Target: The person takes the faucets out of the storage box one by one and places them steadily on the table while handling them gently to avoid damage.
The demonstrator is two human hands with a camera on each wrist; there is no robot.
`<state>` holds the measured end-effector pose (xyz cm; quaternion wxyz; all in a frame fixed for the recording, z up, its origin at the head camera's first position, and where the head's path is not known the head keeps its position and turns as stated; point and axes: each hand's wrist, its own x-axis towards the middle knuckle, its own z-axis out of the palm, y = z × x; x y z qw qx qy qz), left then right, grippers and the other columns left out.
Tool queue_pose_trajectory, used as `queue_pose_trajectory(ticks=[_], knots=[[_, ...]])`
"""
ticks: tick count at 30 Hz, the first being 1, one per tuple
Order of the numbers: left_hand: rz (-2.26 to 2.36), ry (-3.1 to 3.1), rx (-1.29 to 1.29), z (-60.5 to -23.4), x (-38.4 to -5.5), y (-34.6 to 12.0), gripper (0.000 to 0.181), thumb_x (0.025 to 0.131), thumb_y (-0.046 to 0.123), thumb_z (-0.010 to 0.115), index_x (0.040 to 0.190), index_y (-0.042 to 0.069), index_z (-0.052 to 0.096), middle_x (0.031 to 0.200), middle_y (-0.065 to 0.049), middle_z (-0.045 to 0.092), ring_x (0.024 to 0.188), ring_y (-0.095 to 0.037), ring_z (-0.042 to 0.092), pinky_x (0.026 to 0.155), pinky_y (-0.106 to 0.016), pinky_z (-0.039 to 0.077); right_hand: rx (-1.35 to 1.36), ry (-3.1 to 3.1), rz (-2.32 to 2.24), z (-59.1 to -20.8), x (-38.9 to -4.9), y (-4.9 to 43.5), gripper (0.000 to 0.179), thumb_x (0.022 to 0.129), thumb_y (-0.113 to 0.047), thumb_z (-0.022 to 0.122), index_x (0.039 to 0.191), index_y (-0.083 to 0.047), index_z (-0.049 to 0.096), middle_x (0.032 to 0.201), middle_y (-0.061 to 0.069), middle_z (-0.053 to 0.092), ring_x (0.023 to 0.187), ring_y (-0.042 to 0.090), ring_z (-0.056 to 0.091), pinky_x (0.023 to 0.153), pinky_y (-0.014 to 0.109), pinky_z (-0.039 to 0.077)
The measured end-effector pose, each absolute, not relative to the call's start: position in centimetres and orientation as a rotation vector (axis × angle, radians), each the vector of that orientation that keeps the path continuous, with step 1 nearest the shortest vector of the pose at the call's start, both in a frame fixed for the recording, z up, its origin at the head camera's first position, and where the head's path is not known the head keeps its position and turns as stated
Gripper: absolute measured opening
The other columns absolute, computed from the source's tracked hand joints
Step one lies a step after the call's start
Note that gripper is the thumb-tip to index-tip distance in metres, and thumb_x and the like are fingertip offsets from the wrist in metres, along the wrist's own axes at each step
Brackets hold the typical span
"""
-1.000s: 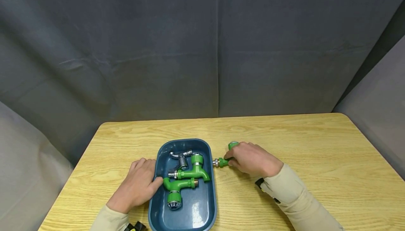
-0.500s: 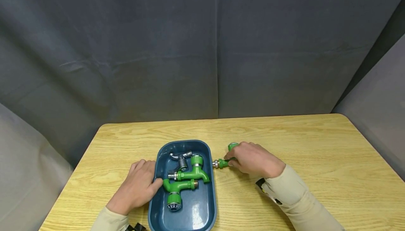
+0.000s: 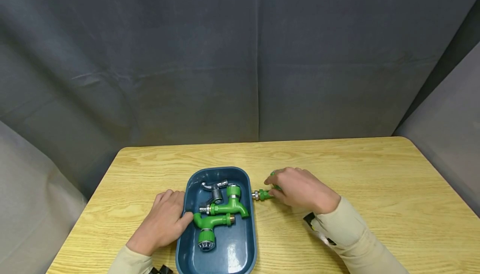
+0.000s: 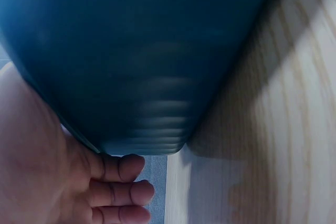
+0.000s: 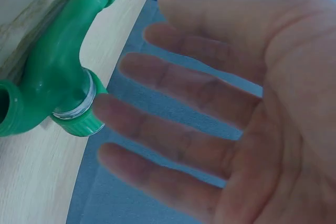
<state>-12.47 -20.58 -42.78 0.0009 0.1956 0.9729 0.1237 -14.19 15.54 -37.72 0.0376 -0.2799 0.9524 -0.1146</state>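
Observation:
A green tap (image 5: 58, 51) lies on the table just right of the blue tray (image 3: 253, 232). My right hand (image 3: 300, 187) is over it in the head view and hides much of it. In the right wrist view the right hand (image 5: 210, 108) has its fingers spread and nearly straight, with nothing between them. My left hand (image 3: 162, 219) rests at the tray's left rim, thumb over the edge. Its fingers (image 4: 123, 195) lie loosely outside the tray wall in the left wrist view. Inside the tray are an upper green tap (image 3: 225, 209), a lower green tap (image 3: 206, 235) and a chrome tap (image 3: 216, 192).
The wooden table (image 3: 356, 174) extends to both sides of the tray. Behind it hangs a dark grey curtain (image 3: 187, 78). Lighter cloth (image 3: 33, 207) hangs at the left.
My right hand has loosened from the tap outside the tray, its fingers spreading and shifting slightly over the tap's knob. The left hand and the tray stay where they were.

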Motion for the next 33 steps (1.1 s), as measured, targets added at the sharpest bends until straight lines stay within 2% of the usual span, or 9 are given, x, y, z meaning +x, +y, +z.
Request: queue_pose_trajectory(ticks=[4,20,33], knots=[[0.387,3.057,0.62,-42.8,-12.5,-20.6,0.017,0.094,0.026,0.056,0.106,0.016,0.063,0.095,0.006,0.06,0.091,-0.015,0.044,0.102,-0.049,0.038,-0.847,2.959,-0.363,-37.5,-14.0,15.3,0.024,0.096,-0.023,0.072,0.117,-0.013,0.077,0.118,0.001,0.077,0.106,0.022,0.076,0.086,0.045,0.061],[0.377,3.052,0.612,-42.8,-12.5,-20.6,0.016,0.095,0.026,0.056,0.105,0.016,0.062,0.096,0.005,0.06,0.09,-0.015,0.043,0.102,-0.049,0.038,-1.053,3.085,-0.329,-36.6,-13.3,14.6,0.019,0.095,-0.025,0.073,0.111,-0.016,0.077,0.103,-0.002,0.077,0.082,0.012,0.074,0.071,0.037,0.06],[0.375,3.056,0.613,-42.9,-12.6,-20.6,0.016,0.095,0.026,0.056,0.106,0.016,0.062,0.096,0.005,0.06,0.09,-0.015,0.043,0.103,-0.05,0.038,-1.168,3.128,-0.35,-36.5,-12.9,13.8,0.015,0.093,-0.024,0.076,0.105,-0.016,0.078,0.095,-0.004,0.076,0.077,0.008,0.071,0.065,0.031,0.058]])
